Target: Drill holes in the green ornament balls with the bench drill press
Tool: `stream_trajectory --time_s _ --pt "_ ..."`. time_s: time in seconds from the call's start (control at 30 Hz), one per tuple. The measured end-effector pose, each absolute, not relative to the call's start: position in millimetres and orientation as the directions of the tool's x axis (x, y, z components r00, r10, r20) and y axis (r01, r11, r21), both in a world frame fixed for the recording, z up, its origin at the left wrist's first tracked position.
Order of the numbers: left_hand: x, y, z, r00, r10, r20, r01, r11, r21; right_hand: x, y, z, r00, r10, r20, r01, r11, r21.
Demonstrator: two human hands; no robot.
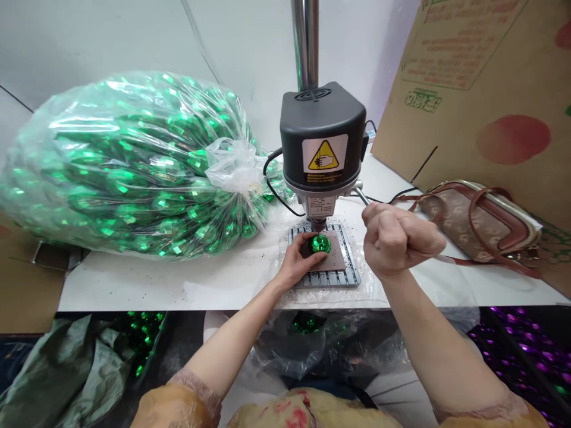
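Note:
A small bench drill press with a black housing and a hand warning label stands at the middle of the table. Under its bit lies a shiny green faceted gem, on a brownish square board over the slotted metal base. My left hand grips the gem from the left between thumb and fingers. The bit comes down at the gem's centre; whether it has entered I cannot tell. My right hand is closed in a fist around the metal feed lever at the press's right side.
A tied clear bag full of green gems fills the left of the table. At right are a brown handbag and a large cardboard box. Below the edge, purple pieces and plastic sheeting show.

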State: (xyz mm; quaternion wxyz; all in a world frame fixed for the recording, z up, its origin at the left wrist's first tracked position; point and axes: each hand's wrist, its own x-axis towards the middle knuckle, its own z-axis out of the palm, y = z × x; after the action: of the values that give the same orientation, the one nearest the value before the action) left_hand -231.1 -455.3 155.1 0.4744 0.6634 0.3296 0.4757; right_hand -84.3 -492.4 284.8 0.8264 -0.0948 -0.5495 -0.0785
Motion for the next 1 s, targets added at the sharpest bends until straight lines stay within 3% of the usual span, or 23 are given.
stream_trajectory --time_s 0.2,0.3,0.37,0.43,0.53,0.6,0.7,0.8,0.9,1.0 --pt "-227.4 -462.4 165.3 0.205 0.921 0.332 0.090 -0.355 0.930 -90.1 -497.6 336.4 0.490 0.260 0.832 0.124 0.924 -0.362" --pt "-236.7 -486.4 176.3 0.123 0.891 0.438 0.226 -0.455 0.861 -87.6 -496.0 353.2 0.455 0.332 0.826 0.075 0.911 -0.407" --pt "-249.6 -510.4 177.2 0.262 0.816 0.515 0.303 -0.576 0.759 -85.4 -495.0 354.6 0.441 0.335 0.833 0.075 0.910 -0.407" --pt "-265.1 -534.5 167.8 0.574 0.634 0.518 0.310 -0.754 0.579 -84.2 -494.7 352.3 0.436 0.337 0.834 0.077 0.910 -0.408" --pt "-286.1 -558.9 138.5 0.913 0.235 0.333 0.177 -0.965 0.195 -85.3 -495.6 349.3 0.446 0.323 0.835 0.086 0.913 -0.399" --pt "-295.6 -564.0 119.9 0.970 0.101 0.221 0.098 -0.995 0.024 -86.9 -496.7 348.9 0.457 0.311 0.833 0.098 0.913 -0.395" --pt "-301.9 -555.5 114.2 0.969 0.013 0.247 0.019 -1.000 -0.022 -88.5 -498.1 349.4 0.457 0.310 0.834 0.100 0.913 -0.395" --pt "-300.0 -523.5 140.4 0.895 0.120 0.430 0.081 -0.991 0.108 -87.9 -498.3 349.0 0.448 0.318 0.836 0.081 0.916 -0.392" --pt "-291.8 -462.2 180.9 0.690 0.492 0.530 0.413 -0.870 0.271 -86.8 -497.8 347.2 0.448 0.302 0.842 0.082 0.923 -0.375" --pt "-277.7 -386.0 213.4 0.441 0.717 0.539 0.732 -0.635 0.246 -86.7 -498.0 345.0 0.452 0.283 0.846 0.101 0.926 -0.363"
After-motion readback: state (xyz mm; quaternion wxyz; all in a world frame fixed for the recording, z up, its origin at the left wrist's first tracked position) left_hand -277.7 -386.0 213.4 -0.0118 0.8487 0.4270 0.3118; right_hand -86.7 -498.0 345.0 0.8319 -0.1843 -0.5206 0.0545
